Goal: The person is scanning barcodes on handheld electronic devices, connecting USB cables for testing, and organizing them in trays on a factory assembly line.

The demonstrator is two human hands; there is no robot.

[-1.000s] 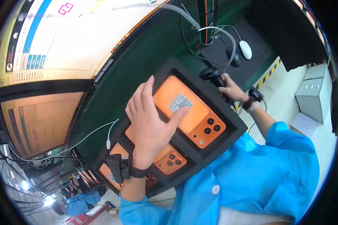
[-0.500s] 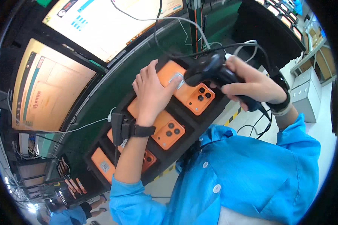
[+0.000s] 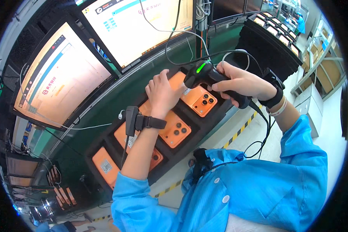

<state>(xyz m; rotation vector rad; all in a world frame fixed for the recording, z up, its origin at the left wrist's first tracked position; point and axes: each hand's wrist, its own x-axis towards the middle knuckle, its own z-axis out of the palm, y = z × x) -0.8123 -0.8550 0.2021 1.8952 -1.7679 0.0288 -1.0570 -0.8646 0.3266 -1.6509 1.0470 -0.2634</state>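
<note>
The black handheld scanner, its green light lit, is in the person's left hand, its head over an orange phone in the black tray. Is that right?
Not quite: the head view shows the black handheld scanner in the right hand, not the left. The green light is lit, and the scanner's head is over an orange phone in the black tray.

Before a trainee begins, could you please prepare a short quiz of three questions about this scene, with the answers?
1. Which hand holds the black scanner?
a) left
b) right
c) neither
2. True or false: the orange phones lie in slots of a black tray.
3. Fill in the colour: the light on top of the scanner glows ____.

Key:
1. b, the right hand
2. True
3. green
</note>
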